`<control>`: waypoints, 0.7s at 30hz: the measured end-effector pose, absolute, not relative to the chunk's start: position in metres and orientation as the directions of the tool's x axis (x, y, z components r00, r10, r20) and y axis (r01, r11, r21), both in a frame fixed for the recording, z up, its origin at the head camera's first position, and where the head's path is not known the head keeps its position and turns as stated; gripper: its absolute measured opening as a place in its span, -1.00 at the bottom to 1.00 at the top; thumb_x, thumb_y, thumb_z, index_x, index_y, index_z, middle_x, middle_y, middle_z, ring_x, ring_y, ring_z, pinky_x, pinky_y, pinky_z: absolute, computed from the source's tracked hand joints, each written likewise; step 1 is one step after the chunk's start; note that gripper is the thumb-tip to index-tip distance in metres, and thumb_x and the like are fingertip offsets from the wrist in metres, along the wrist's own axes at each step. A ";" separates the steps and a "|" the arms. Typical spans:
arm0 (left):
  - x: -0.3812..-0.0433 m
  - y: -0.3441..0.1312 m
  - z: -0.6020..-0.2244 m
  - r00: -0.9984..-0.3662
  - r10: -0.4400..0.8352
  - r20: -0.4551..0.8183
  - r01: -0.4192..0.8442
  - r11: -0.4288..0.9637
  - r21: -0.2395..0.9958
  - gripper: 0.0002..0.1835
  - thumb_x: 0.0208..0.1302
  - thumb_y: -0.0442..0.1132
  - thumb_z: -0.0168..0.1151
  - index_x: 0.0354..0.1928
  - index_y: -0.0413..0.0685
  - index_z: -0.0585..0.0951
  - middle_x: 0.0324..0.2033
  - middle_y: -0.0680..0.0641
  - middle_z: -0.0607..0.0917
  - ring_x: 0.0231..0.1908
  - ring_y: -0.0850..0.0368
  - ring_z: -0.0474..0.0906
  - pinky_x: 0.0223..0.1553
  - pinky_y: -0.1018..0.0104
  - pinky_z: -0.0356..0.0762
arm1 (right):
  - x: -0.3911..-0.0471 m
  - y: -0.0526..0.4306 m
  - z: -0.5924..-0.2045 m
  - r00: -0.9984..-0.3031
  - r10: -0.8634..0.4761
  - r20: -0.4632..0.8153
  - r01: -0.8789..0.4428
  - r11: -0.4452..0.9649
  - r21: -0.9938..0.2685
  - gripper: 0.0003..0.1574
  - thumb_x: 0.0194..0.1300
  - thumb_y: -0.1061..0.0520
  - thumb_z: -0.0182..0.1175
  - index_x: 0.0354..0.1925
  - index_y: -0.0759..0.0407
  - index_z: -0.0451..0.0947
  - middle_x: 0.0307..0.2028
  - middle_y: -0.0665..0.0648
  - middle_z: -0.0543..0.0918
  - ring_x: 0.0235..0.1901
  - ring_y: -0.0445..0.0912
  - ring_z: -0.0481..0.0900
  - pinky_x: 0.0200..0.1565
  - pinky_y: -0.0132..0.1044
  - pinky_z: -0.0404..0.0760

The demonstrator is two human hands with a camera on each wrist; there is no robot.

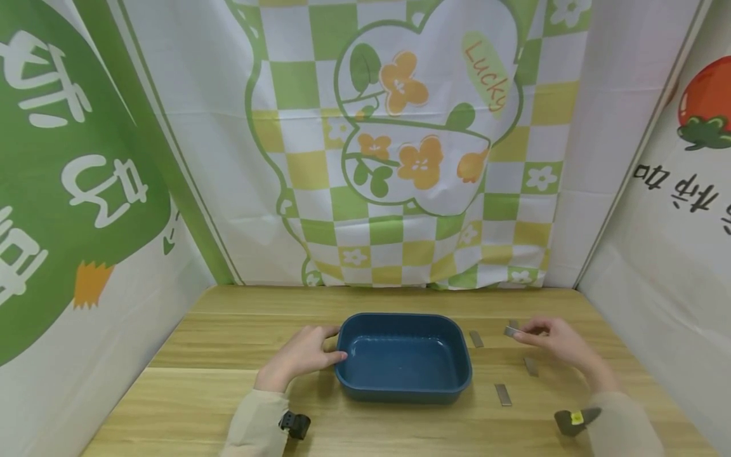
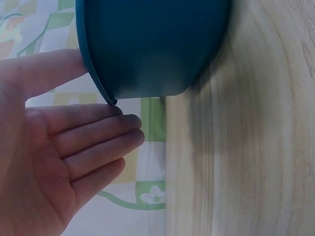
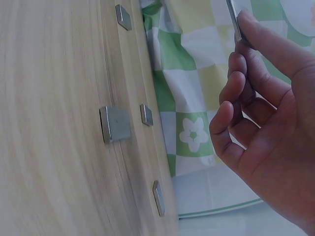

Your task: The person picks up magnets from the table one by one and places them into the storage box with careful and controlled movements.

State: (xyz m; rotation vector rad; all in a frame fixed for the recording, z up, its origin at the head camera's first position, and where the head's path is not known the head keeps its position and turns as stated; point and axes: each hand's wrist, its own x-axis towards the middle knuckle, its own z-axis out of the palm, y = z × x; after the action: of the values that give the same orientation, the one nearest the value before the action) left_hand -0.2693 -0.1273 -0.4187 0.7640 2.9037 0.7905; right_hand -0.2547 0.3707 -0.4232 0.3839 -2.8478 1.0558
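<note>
A blue rectangular basin (image 1: 408, 387) sits upright on the wooden table. My left hand (image 1: 305, 352) is at its left side, thumb over the rim and index finger touching the rim near the far corner. The left wrist view shows that hand's fingers (image 2: 101, 132) straight, beside the basin wall (image 2: 142, 49). To the right of the basin, my right hand (image 1: 556, 339) pinches a small grey metal plate (image 1: 511, 331) between thumb and fingers, above the table. Its other fingers (image 3: 231, 88) are bent and hold nothing.
Several similar metal plates lie apart on the table: one (image 1: 476, 339) beside the basin, one (image 1: 503, 395) nearer me, one (image 1: 531, 366) below my right hand, another (image 1: 514, 324) behind the held one. A patterned curtain (image 1: 422, 235) hangs at the table's far edge.
</note>
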 end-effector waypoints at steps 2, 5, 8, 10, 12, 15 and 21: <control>-0.269 -0.127 -0.418 -0.882 0.463 0.086 0.443 0.753 0.486 -0.34 0.17 0.06 0.30 0.20 -0.25 0.49 0.14 -0.22 0.57 0.14 -0.20 0.50 0.14 -0.09 0.47 | -0.256 0.369 -0.423 -0.964 -0.212 0.160 -0.265 0.726 -0.634 -0.73 0.24 -0.03 0.26 -0.25 0.15 0.64 -0.31 0.06 0.62 -0.33 -0.26 0.47 -0.33 -0.39 0.52; -0.270 -0.127 -0.417 -0.883 0.462 0.087 0.441 0.752 0.490 -0.33 0.17 0.06 0.30 0.20 -0.25 0.48 0.14 -0.24 0.56 0.14 -0.21 0.49 0.14 -0.10 0.46 | -0.258 0.365 -0.422 -0.962 -0.222 0.157 -0.270 0.726 -0.632 -0.73 0.24 -0.03 0.26 -0.26 0.15 0.64 -0.28 0.07 0.61 -0.31 -0.25 0.47 -0.32 -0.39 0.53; -0.269 -0.126 -0.417 -0.882 0.463 0.086 0.443 0.753 0.487 -0.33 0.17 0.06 0.30 0.20 -0.26 0.49 0.14 -0.24 0.56 0.13 -0.21 0.50 0.12 -0.11 0.47 | -0.259 0.362 -0.420 -0.963 -0.225 0.146 -0.266 0.727 -0.633 -0.72 0.23 -0.04 0.26 -0.25 0.15 0.65 -0.24 0.09 0.61 -0.28 -0.22 0.47 -0.31 -0.39 0.53; -0.269 -0.126 -0.416 -0.882 0.464 0.085 0.443 0.753 0.486 -0.33 0.17 0.05 0.30 0.20 -0.26 0.48 0.14 -0.25 0.56 0.13 -0.22 0.50 0.12 -0.11 0.47 | -0.260 0.360 -0.419 -0.965 -0.225 0.136 -0.259 0.728 -0.635 -0.71 0.23 -0.05 0.27 -0.25 0.14 0.65 -0.22 0.09 0.62 -0.27 -0.20 0.47 -0.29 -0.39 0.53; -0.269 -0.126 -0.416 -0.882 0.463 0.084 0.442 0.753 0.488 -0.33 0.17 0.04 0.31 0.20 -0.27 0.48 0.14 -0.26 0.56 0.13 -0.23 0.49 0.12 -0.12 0.47 | -0.261 0.358 -0.418 -0.963 -0.236 0.134 -0.266 0.726 -0.634 -0.71 0.23 -0.04 0.26 -0.24 0.15 0.65 -0.21 0.11 0.63 -0.25 -0.18 0.48 -0.29 -0.38 0.53; -0.269 -0.126 -0.416 -0.882 0.463 0.085 0.442 0.752 0.488 -0.34 0.17 0.03 0.31 0.20 -0.28 0.48 0.14 -0.27 0.55 0.14 -0.23 0.49 0.13 -0.12 0.46 | -0.263 0.356 -0.417 -0.960 -0.246 0.134 -0.274 0.727 -0.629 -0.72 0.23 -0.04 0.26 -0.24 0.14 0.65 -0.22 0.10 0.64 -0.25 -0.17 0.48 -0.29 -0.37 0.52; -0.270 -0.127 -0.418 -0.881 0.464 0.093 0.446 0.748 0.491 -0.37 0.17 -0.05 0.33 0.20 -0.28 0.48 0.15 -0.26 0.55 0.15 -0.21 0.49 0.13 -0.10 0.47 | -0.266 0.353 -0.418 -0.955 -0.260 0.140 -0.289 0.729 -0.621 -0.72 0.23 -0.06 0.26 -0.23 0.11 0.66 -0.27 0.03 0.65 -0.26 -0.20 0.49 -0.29 -0.37 0.52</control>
State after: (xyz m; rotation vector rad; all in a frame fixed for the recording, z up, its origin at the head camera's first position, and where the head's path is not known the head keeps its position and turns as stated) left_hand -0.2695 -0.1268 -0.4181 0.7561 2.9050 0.8019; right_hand -0.2660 0.3527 -0.4185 0.4574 -2.8801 1.0456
